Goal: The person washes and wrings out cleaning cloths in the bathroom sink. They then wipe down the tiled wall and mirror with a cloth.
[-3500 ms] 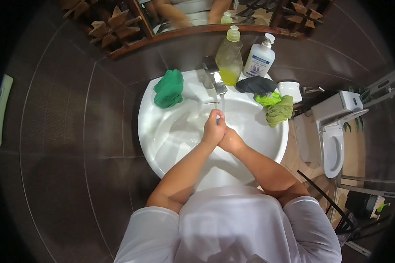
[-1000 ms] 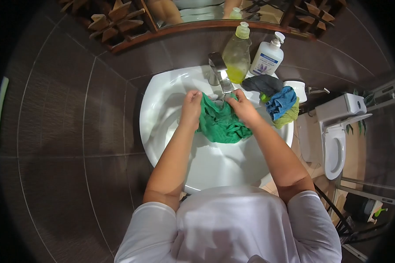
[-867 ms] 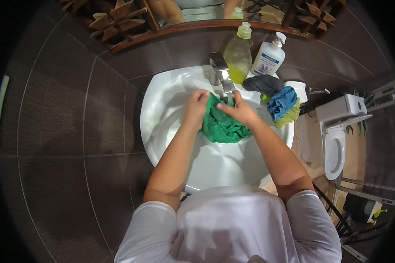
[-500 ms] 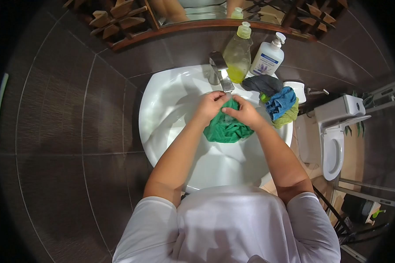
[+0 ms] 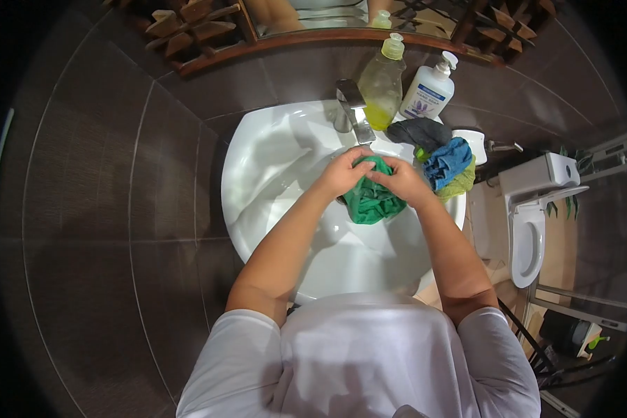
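Note:
A wet, crumpled green cloth (image 5: 374, 203) hangs from both my hands over the white washbasin (image 5: 258, 209), just below the spout of the chrome faucet (image 5: 356, 115). My left hand (image 5: 343, 172) grips its upper left part, fingers bent around the fabric. On the other side my right hand (image 5: 403, 181) pinches the upper right part, its thumb pointing in towards the left thumb. The fingertips nearly meet at the top of the cloth, and some of them are hidden by folds and by the hands themselves.
Behind the faucet stand a dish soap bottle (image 5: 382, 87) with yellow liquid and a white hand soap pump bottle (image 5: 428, 90). Dark grey (image 5: 419, 133), blue (image 5: 447, 164) and yellow-green cloths (image 5: 460, 183) lie on the basin's right rim. A toilet (image 5: 529, 244) is at the right.
Both hands have drawn closer together, bunching the green cloth into a smaller bundle slightly further right. The thumbs have moved inward over its top.

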Demonstrator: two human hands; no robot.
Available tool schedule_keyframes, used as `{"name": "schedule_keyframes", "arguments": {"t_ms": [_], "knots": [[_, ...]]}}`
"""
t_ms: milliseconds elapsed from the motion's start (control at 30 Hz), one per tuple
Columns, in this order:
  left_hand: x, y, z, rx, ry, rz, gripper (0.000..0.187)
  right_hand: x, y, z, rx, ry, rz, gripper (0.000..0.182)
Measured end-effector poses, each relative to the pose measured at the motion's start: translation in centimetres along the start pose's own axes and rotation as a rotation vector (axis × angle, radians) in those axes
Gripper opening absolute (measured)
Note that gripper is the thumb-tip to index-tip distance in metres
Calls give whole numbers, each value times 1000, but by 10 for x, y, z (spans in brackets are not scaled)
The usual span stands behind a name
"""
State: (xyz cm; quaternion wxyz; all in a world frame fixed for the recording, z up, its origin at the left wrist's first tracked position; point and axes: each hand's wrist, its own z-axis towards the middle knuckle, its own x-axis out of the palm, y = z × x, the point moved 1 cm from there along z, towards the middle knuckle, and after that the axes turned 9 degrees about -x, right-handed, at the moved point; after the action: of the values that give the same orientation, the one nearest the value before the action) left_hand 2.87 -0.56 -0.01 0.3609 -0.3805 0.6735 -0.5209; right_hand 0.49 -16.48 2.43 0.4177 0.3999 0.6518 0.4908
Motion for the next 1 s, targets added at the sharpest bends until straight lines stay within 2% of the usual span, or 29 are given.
{"name": "schedule_keyframes", "arguments": {"t_ms": [33, 67, 133, 200, 233, 267, 300, 333, 400, 433, 467, 533, 567, 633, 667, 733, 800, 900, 967, 1000], "knots": [[-2, 0, 1, 2, -5, 1, 29, 1, 0, -1, -50, -64, 19, 26], [-6, 3, 1, -14, -47, 93, 29, -2, 2, -1, -52, -60, 18, 26], [-13, 25, 6, -31, -85, 187, 29, -7, 12, -6, 42, -191, 344, 18], [-19, 59, 14, -46, -167, 236, 21, -10, 8, -5, 22, -246, 423, 13], [-16, 42, 9, -45, -165, 235, 21, -9, 6, -6, -20, -277, 376, 14], [-12, 26, 3, -121, -145, 86, 19, -8, 3, -5, -62, -306, 329, 15], [-8, 10, -3, -199, -125, -62, 18, -7, -2, -5, -54, -227, 177, 21], [-4, 4, -4, -201, -125, -63, 18, -3, -8, -3, -52, -226, 178, 21], [6, -5, -3, -166, 49, -207, 20, 11, -11, -1, -327, -49, -281, 32], [9, -1, -2, 14, 31, -265, 18, 13, -12, -1, -247, -113, -325, 33], [10, 1, -3, 15, 31, -264, 18, 13, -11, -3, -247, -113, -325, 33], [8, 8, -9, 33, -50, -408, 20, 12, 17, -9, -41, -246, -282, 30], [7, 13, -14, 31, -52, -409, 20, 12, 31, -12, -40, -244, -282, 30], [7, 23, -23, -45, 93, -344, 20, 13, 61, -20, -192, -264, -291, 20], [9, 31, -22, -50, 93, -348, 20, 13, 76, -24, -186, -262, -291, 20], [12, 45, -20, 57, -22, -68, 20, 13, 105, -31, -513, -336, -333, 12], [10, 48, -16, 11, -50, -108, 20, 12, 114, -34, -592, -386, -304, 10], [2, 43, -17, -106, -146, -179, 18, 11, 96, -32, -606, -496, -197, 14], [-1, 41, -17, -172, -215, -209, 16, 15, 52, -24, -601, -521, -352, 14], [-2, 41, -17, -207, -228, -172, 15, 19, 9, -17, -549, -520, -447, 14]]}}
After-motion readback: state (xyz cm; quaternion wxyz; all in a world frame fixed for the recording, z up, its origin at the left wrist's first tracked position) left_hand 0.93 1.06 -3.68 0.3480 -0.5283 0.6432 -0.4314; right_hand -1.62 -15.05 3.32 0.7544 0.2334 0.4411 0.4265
